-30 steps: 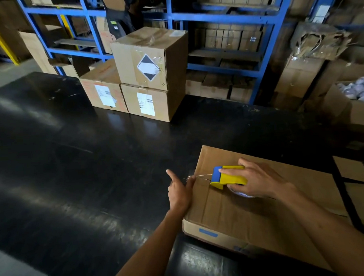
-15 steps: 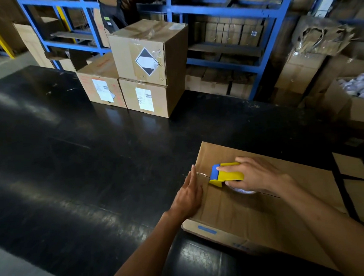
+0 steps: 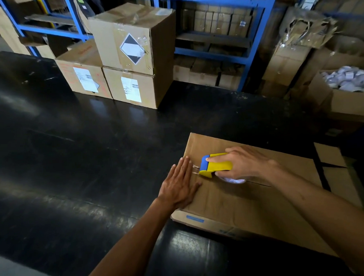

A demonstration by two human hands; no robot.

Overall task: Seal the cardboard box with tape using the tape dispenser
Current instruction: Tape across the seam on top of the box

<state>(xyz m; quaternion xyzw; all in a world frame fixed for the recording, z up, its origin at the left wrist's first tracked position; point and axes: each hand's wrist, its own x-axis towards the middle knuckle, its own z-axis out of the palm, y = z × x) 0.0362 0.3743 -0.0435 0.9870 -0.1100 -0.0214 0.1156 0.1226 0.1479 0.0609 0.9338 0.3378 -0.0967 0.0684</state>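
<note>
Anchoring the tape end at the edge of the cardboard box before the pull along the seam.

The cardboard box (image 3: pixel 230 198) lies flat on the dark surface (image 3: pixel 85 162), under both hands. The left hand (image 3: pixel 181 184) is fully open, fingers (image 3: pixel 183 168) straight and together, pressing flat on the box edge; a short clear piece of tape (image 3: pixel 195 169) shows just beyond its fingertips, between them and the tape dispenser (image 3: pixel 215 165). The right hand (image 3: pixel 243 164) is closed around the yellow and blue dispenser, with its fingers curled over the top and the roll below the palm. To do this step well, I think the left palm should press the tape end firmly while the right hand pulls the dispenser straight back along the open seam (image 3: pixel 259 183) behind it, low and with even tension.
</note>
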